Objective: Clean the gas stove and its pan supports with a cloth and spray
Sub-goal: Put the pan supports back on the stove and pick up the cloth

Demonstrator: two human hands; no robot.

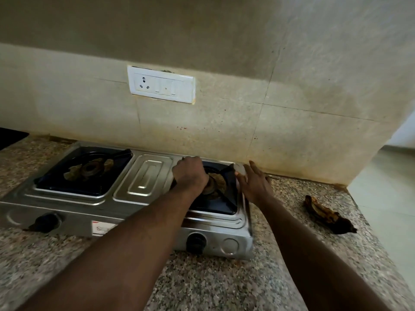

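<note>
Speckled granite surface (202, 277) nearest the camera; two bare forearms reach across it toward the gas stove (146, 176), which stands on the surface against the tiled wall (247, 122). Stove front: black left knob (46, 222), black right knob (196, 242), a partly hidden label (102, 227) between them; body of bright steel with a raised centre panel.

Left pan support (85, 187), dark and square, sits in place around the left burner (89, 168); burner and its well show brown soiling. Right pan support (222, 203) sits over the right burner (214, 184), likewise soiled.

Left grip (190, 173): knuckles up, fingers curled down over the left rear part of the right pan support, holding it; the fingertips themselves are hidden. Right grip (253, 182): fingers straight and spread, laid against the right rear corner of the stove beside that support, enclosing nothing; a pale patch at its fingertips cannot be identified.

Right of the stove, well apart, a blackened banana peel (325, 215) lies on the surface; at the far left edge, a dark object (11, 136), unidentifiable. On the wall above the stove, a white socket plate (160, 86) with switches; small red specks on the tiles below it.
</note>
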